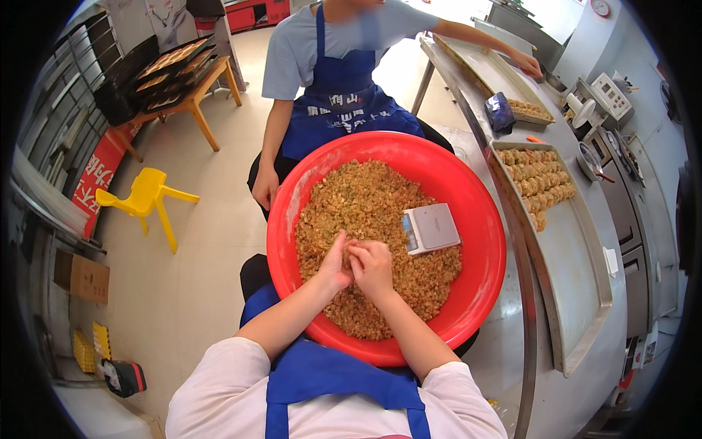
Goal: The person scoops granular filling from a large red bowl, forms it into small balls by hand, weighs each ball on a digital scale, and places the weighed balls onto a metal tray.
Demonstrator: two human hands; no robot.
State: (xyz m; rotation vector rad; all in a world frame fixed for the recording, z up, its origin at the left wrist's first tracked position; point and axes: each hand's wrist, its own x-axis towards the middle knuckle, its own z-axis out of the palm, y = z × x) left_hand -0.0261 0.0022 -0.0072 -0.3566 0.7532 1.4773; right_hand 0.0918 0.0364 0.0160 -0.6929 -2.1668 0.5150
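Note:
A big red basin [485, 282] holds a heap of crumbly golden-brown mixture [365, 190]. Over its near middle, my left hand [335, 263] is cupped with the thumb side up. My right hand [371, 268] presses against it, fingers curled in. Between them they enclose what looks like a small clump of the mixture, mostly hidden by the fingers. A small silver-grey digital scale [433, 228] rests on the mixture, right of my hands.
Opposite, a person in a blue apron [340, 91] reaches over the steel table [504, 307] on the right. On it lie a metal tray [578, 293] with rows of brown balls [537, 179], another tray [479, 62] and a dark phone-like object [499, 112]. A yellow chair [146, 197] stands left.

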